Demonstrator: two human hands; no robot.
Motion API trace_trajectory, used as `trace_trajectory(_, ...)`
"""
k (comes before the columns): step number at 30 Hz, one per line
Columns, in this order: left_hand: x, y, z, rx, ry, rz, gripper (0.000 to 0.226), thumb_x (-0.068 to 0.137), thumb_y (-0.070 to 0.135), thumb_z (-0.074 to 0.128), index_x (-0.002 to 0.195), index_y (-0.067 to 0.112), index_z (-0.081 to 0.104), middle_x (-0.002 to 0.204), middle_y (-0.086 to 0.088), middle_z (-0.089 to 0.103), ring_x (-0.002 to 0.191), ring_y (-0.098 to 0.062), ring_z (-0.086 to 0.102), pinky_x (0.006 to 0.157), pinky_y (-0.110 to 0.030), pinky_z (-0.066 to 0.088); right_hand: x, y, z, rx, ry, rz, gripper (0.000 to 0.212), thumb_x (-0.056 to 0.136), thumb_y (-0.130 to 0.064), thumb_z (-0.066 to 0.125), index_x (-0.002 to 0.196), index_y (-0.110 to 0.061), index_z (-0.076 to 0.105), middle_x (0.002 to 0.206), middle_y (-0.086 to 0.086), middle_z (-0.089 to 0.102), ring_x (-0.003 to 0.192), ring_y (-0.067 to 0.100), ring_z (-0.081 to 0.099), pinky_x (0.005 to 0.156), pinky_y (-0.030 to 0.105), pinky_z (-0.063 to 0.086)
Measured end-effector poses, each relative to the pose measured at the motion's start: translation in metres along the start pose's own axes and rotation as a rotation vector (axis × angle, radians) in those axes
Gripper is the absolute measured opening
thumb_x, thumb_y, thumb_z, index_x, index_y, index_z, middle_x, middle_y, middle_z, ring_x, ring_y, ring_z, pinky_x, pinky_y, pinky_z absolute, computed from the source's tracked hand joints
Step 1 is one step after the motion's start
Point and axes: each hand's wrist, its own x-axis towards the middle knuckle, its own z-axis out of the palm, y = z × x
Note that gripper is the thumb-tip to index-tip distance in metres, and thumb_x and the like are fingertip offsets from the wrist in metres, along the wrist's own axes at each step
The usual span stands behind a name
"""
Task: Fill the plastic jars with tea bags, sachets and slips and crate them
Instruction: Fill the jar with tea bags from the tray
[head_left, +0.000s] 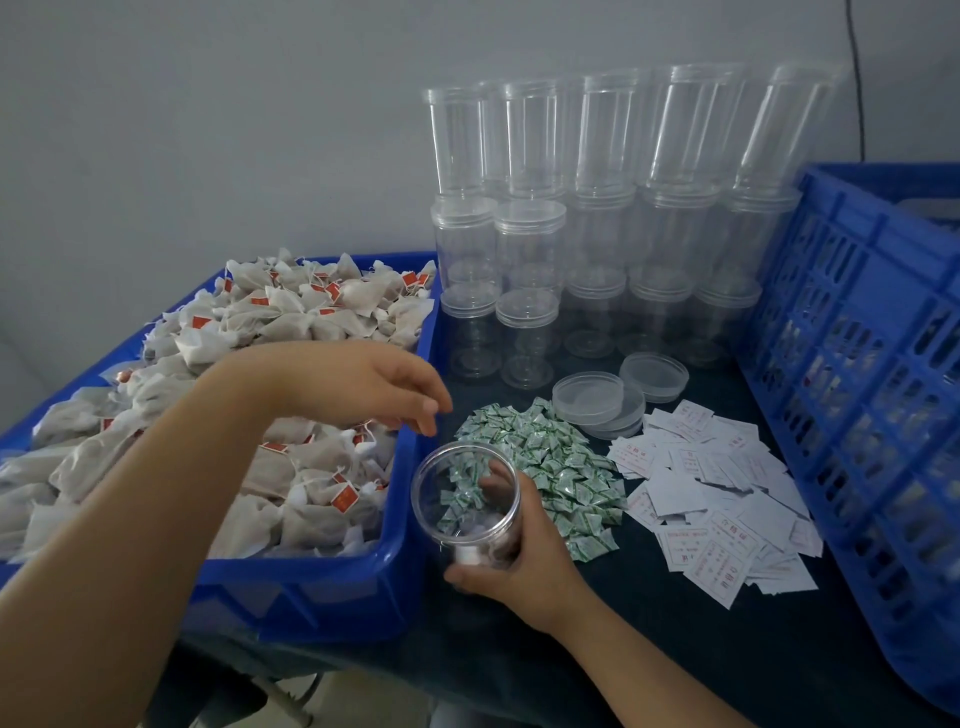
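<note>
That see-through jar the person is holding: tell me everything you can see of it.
The jar is a clear plastic cylinder, lidless, with its open mouth tilted up towards the camera. The right hand grips it from the side near the base, just right of the blue bin. Something small and white lies at its bottom; green sachets show through its wall.

dim, cool, even light, soft shadows; wide-angle bending at edges, slight overall blur

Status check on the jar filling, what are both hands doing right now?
Right hand grips open jar. Left hand empty, fingers loose, over tea bag bin edge above the jar. Jar nearly empty, something white at its bottom. Nothing in the way.
</note>
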Motion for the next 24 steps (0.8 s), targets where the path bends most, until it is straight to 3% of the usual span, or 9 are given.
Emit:
trace_trajectory(5, 0.000, -0.037, 0.008, -0.129, 0.276, -0.053, 0.021, 0.097, 0.017, 0.049, 0.102, 0.028, 0.066, 0.093, 0.009, 0.071, 0.087, -0.004, 0.067, 0.084, -0.025, 0.053, 0.000, -0.001, 0.000, 0.011, -0.003, 0.007, 0.094, 0.049, -0.044, 0.091, 0.118, -0.078, 0.037, 0.124, -0.040, 0.050, 0.123, -0.010, 0.051, 0.090, 0.011, 0.048)
trace_trajectory(9, 0.017, -0.068, 0.026, 0.088, 0.465, -0.122, 0.015, 0.094, 0.017, 0.055, 0.101, 0.026, 0.065, 0.094, 0.010, 0.067, 0.084, -0.002, 0.062, 0.079, -0.020, 0.049, -0.001, -0.002, 0.000, 0.020, -0.007, -0.001, 0.094, 0.050, -0.043, 0.091, 0.123, -0.072, 0.039, 0.129, -0.034, 0.051, 0.123, -0.011, 0.051, 0.089, 0.009, 0.047)
trace_trajectory(12, 0.028, -0.089, 0.040, 0.171, 0.572, -0.185, 0.019, 0.091, 0.019, 0.059, 0.109, 0.022, 0.065, 0.103, 0.005, 0.065, 0.088, -0.007, 0.059, 0.085, -0.026, 0.048, -0.001, -0.002, 0.000, 0.018, -0.008, -0.006, 0.095, 0.051, -0.044, 0.092, 0.125, -0.071, 0.038, 0.130, -0.031, 0.052, 0.124, -0.010, 0.050, 0.091, 0.009, 0.046)
trace_trajectory(18, 0.040, -0.099, 0.055, 0.294, 0.548, -0.202, 0.035, 0.089, 0.035, 0.062, 0.120, 0.021, 0.057, 0.113, 0.002, 0.061, 0.089, -0.007, 0.051, 0.077, -0.023, 0.041, 0.000, 0.001, 0.000, 0.002, -0.006, -0.008, 0.095, 0.051, -0.045, 0.092, 0.122, -0.076, 0.036, 0.125, -0.038, 0.051, 0.124, -0.009, 0.050, 0.090, 0.010, 0.047)
trace_trajectory(24, 0.052, -0.096, 0.061, 0.444, 0.418, -0.217, 0.051, 0.088, 0.043, 0.058, 0.133, 0.023, 0.048, 0.128, 0.000, 0.049, 0.113, -0.018, 0.045, 0.093, -0.034, 0.042, 0.001, 0.003, 0.000, -0.008, -0.007, -0.019, 0.096, 0.051, -0.047, 0.092, 0.122, -0.076, 0.035, 0.127, -0.038, 0.050, 0.126, -0.009, 0.049, 0.092, 0.010, 0.047)
